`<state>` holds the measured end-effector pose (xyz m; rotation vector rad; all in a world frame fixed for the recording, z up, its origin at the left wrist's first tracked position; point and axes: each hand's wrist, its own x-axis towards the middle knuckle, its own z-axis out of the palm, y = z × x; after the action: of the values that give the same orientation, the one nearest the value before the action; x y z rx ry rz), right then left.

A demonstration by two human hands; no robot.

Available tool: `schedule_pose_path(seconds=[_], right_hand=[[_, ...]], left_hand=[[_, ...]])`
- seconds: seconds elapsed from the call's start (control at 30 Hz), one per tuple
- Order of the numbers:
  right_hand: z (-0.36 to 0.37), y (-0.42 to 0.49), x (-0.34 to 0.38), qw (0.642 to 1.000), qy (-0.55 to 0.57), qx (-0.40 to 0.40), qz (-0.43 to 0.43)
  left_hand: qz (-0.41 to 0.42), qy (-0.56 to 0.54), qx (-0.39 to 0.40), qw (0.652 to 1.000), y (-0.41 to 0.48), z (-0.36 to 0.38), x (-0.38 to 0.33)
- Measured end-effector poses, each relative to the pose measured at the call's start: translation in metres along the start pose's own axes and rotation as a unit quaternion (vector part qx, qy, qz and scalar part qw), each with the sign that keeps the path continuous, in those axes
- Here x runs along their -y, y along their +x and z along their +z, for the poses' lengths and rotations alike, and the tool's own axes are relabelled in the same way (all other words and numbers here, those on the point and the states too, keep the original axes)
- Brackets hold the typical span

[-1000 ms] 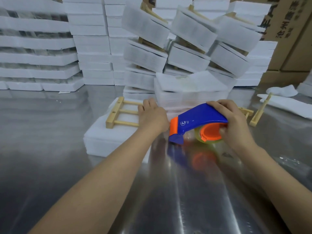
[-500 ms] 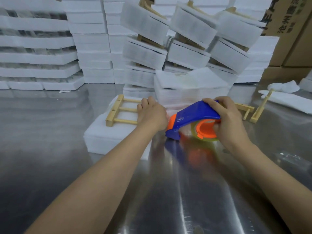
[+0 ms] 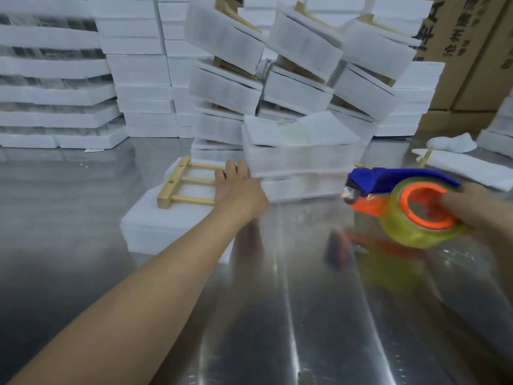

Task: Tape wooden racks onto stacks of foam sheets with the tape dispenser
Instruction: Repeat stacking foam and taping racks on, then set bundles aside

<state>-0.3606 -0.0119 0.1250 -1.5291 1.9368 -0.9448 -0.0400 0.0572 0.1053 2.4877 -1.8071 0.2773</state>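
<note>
Taping looks unfinished: your flat-fingered left hand [image 3: 238, 190] presses the pale wooden slatted rack [image 3: 180, 181] onto the white foam-sheet stack [image 3: 155, 226], while your right hand [image 3: 477, 208] grips the blue-and-orange tape dispenser [image 3: 385, 177] well apart.

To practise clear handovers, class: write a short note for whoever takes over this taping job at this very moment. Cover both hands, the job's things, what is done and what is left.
Left hand: rests on the wooden rack, holding it down on the foam stack.
Right hand: grips the tape dispenser above the metal table, to the right of the stack and apart from it.
Done: the rack sits on top of the stack. Whether any tape is on it cannot be seen.
Left: check for tape, strap the rack to the stack, then probably move it to the bundles piled behind.
</note>
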Motion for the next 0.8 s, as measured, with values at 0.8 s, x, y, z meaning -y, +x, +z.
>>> schedule_pose_path(seconds=[0.8], right_hand=[[0.185, -0.098, 0.096, 0.745, 0.493, 0.433, 0.118]], left_hand=[[-0.006, -0.112, 0.009, 0.994, 0.010, -0.002, 0.007]])
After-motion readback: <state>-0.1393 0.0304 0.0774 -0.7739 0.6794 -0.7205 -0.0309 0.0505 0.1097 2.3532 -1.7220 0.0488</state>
